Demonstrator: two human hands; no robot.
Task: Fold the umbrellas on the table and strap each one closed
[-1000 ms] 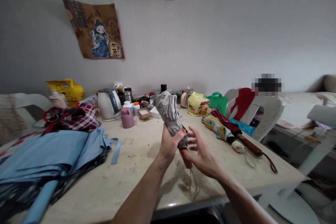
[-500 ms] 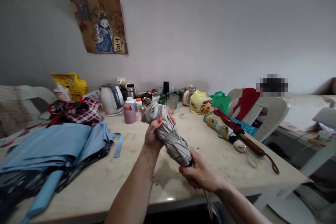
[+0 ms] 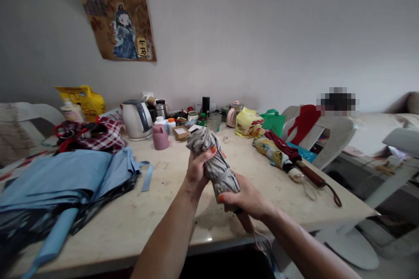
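A folded grey umbrella (image 3: pixel 218 170) is tilted in front of me above the table, strapped round its middle, its brown handle (image 3: pixel 245 222) pointing down toward me. My left hand (image 3: pixel 199 168) is wrapped round the upper part of the bundled cloth, thumb on top. Lower down, near the handle end, my right hand (image 3: pixel 244 196) grips the cloth with its thumb across it. A cord hangs from the handle. To the left lies a loosely folded light blue umbrella (image 3: pixel 65 178). On the right rest a yellow patterned umbrella (image 3: pixel 270 150) and a dark red umbrella (image 3: pixel 284 147), side by side.
Along the back of the table (image 3: pixel 157 209) stand a white kettle (image 3: pixel 135 117), a pink flask (image 3: pixel 160 137), several bottles and jars, a yellow bag (image 3: pixel 247 123) and a green bag (image 3: pixel 273 121). White chairs (image 3: pixel 337 144) and a person in red (image 3: pixel 304 122) are at the right.
My right hand has moved up from the handle end onto the cloth, baring the brown handle. The grey umbrella has turned more upright. The view has tilted slightly down.
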